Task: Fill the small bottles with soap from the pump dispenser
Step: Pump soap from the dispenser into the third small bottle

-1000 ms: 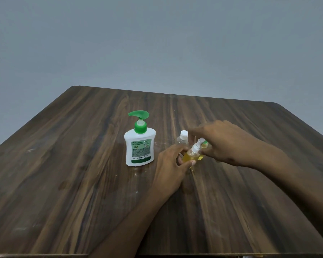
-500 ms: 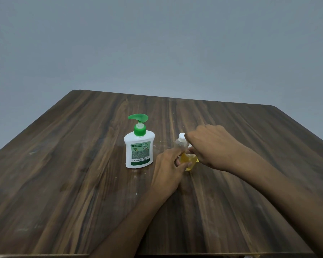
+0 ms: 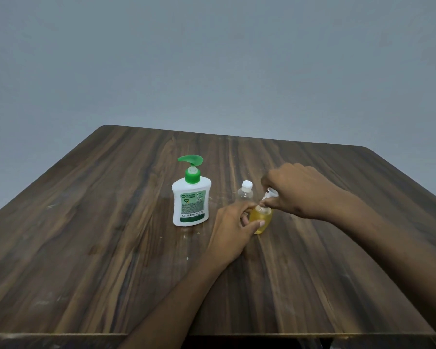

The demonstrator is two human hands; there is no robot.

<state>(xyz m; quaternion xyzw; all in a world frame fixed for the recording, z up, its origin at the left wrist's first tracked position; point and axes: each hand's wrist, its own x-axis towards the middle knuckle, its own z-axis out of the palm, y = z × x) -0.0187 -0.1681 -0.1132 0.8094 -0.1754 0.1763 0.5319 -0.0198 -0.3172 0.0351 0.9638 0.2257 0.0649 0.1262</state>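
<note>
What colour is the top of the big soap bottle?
Green: the pump top on the white soap bottle, clear in the head view.

1. White plastic pump dispenser bottle [image 3: 191, 204] with green collar and green pump head, green-and-white label facing the viewer. Stands upright on the tabletop, left of the small bottles; pump head up, spout pointing left.
2. Small clear plastic bottle [image 3: 245, 193] with white cap on, upright, apparently without soap, just right of the dispenser and behind the other small bottle.
3. Small clear plastic bottle filled with yellow soap [image 3: 261, 219], upright, near front; its white cap [image 3: 271, 193] sits at its neck.
</note>
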